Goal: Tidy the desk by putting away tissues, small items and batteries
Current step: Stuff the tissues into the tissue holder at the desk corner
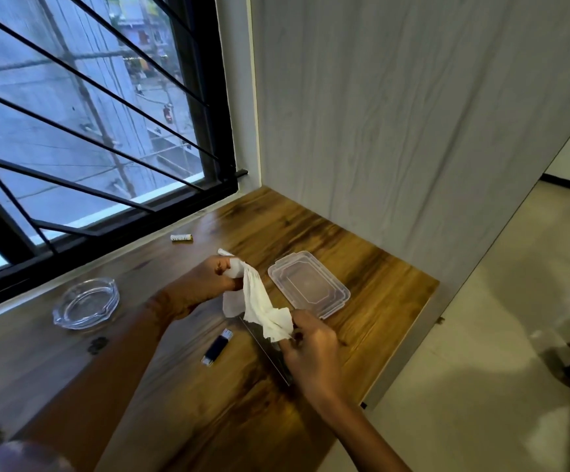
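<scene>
Head view, looking down at wooden desk (pixel 375 264) set against barred window (pixel 72 114).

- Your left hand (pixel 205 282): fingers curled round upper end of white tissue (pixel 256 298), a twisted tip poking out above the knuckles.
- Your right hand (pixel 312 352): thumb and fingertips pinching the tissue's lower end; the other fingers are folded under, exact lie unclear.
- Tissue hangs crumpled between both hands, above the desk, just left of clear plastic container (pixel 309 284). The container sits flat on the desk near the far right corner, apart from the tissue.
- Battery (pixel 182 237), pale with a yellow end, lies on its side near the window sill, well apart from your hands.
- Dark stick-shaped item (pixel 218 347) with pale ends lies on the desk between your forearms; cannot tell what it is.
- Glass ashtray (pixel 86 304) stands to the left, near the window edge.
- A thin dark-edged flat thing shows under your right hand; identity unclear.
</scene>
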{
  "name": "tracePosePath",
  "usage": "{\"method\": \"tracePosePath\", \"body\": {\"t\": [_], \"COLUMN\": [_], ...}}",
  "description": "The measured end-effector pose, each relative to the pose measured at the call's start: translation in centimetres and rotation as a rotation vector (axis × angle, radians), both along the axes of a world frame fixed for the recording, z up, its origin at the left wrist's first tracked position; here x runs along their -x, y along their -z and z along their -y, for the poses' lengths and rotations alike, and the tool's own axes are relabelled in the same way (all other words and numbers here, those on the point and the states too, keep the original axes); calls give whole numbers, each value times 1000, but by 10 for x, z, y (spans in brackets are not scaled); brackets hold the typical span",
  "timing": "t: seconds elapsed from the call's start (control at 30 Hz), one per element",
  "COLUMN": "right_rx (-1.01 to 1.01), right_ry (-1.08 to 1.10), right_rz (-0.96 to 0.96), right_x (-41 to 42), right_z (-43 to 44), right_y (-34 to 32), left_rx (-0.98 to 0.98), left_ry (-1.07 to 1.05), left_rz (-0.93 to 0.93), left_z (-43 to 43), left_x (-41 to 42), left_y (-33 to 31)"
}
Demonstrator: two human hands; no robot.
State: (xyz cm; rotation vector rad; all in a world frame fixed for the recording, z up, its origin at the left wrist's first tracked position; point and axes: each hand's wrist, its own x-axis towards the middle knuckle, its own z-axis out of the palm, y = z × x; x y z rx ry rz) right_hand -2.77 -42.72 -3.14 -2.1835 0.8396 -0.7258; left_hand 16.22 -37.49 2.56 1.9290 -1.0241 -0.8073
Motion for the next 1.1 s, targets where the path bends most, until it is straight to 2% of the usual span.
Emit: {"method": "tracePosePath", "body": {"t": [0.23, 0.5, 0.67, 0.77, 0.9, 0.97, 1.03, 1.1], "right_rx": [-3, 9, 75, 62, 27, -28, -80, -116], "right_ry": [-19, -38, -101, -106, -54, -44, -57, -87], "right_rz": [-16, -8, -80, -72, 19, 44, 33, -28], "right_x": [6, 10, 11, 11, 13, 15, 15, 13], "right_z": [4, 3, -1, -1, 1, 2, 4, 4], "right_y": [9, 9, 16, 16, 21, 26, 29, 31], "left_rx": [-31, -57, -47, -28, 134, 225, 284, 320], "left_ry": [84, 45, 24, -16, -223, -401, -543, -638], "left_rz": [61, 190, 316, 324, 231, 295, 303, 204], "left_z": [-1, -8, -14, -21, -29, -34, -39, -43], "left_x": [5, 12, 23, 26, 35, 49, 67, 84], "left_y": [7, 13, 18, 26, 36, 39, 43, 47]}}
